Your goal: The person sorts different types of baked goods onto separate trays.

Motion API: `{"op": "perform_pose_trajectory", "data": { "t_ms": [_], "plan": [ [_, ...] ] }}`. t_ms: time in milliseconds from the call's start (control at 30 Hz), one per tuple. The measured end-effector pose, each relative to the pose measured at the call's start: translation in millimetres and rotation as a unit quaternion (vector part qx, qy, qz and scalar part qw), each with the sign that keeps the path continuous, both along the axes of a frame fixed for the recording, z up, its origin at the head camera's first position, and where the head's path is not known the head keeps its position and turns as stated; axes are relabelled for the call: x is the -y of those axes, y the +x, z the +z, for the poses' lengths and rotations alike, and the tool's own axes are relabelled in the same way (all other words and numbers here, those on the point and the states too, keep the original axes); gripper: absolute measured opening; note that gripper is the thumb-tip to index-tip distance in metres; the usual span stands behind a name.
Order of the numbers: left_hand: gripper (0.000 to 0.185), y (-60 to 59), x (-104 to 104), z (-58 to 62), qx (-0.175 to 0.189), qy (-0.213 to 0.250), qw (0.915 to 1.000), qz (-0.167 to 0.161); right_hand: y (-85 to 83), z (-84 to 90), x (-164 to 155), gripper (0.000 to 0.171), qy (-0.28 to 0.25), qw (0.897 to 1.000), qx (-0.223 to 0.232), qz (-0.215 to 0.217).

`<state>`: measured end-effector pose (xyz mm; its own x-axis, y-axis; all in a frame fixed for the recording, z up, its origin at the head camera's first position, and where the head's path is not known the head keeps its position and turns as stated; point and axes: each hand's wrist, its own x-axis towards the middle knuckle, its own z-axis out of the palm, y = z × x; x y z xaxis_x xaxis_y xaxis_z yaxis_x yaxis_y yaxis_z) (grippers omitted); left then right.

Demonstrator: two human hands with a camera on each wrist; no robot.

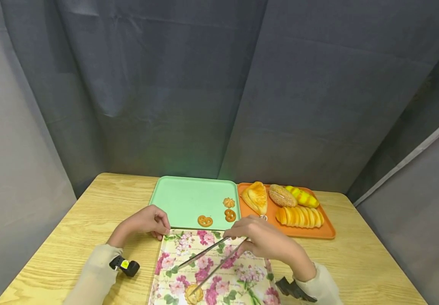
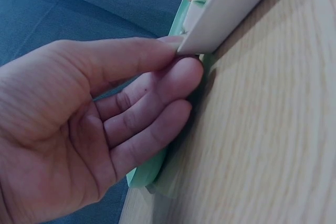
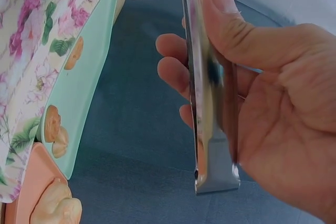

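Observation:
Metal tongs (image 1: 219,266) are gripped in my right hand (image 1: 266,239) above a floral-patterned board (image 1: 249,275). Their two arms stand apart, and the tip of one meets a round golden cookie (image 1: 194,294) at the board's near side. In the right wrist view the thumb presses along the tongs (image 3: 216,166), with fingers behind them. My left hand (image 1: 152,222) pinches the board's far left corner. Thumb and index finger take that corner in the left wrist view, where the board's white side (image 2: 226,19) shows and the other fingers curl below.
Behind the board lies a green tray (image 1: 189,195) with two pretzels (image 1: 205,220) and a swirl cookie (image 1: 228,202). An orange tray (image 1: 327,231) on its right carries several breads, among them a sliced loaf (image 1: 300,217). Dark curtains (image 1: 166,84) rise behind the wooden table (image 1: 78,237).

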<state>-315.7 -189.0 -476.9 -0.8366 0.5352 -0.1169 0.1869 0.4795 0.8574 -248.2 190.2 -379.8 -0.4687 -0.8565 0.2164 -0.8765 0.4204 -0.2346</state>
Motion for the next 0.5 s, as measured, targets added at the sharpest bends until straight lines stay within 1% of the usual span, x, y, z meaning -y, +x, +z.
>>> {"op": "perform_pose_trajectory", "data": {
  "t_ms": [267, 500],
  "plan": [
    [0.009, -0.4, 0.5, -1.6, 0.000, 0.004, 1.0000, 0.000, 2.3, -3.9, 3.3, 0.042, 0.034, 0.999, -0.016, -0.011],
    [0.009, -0.9, 0.8, -0.8, 0.001, 0.003, 1.0000, -0.002, 3.4, -7.2, 6.9, 0.041, 0.052, 0.998, -0.004, -0.020]
  ]
}}
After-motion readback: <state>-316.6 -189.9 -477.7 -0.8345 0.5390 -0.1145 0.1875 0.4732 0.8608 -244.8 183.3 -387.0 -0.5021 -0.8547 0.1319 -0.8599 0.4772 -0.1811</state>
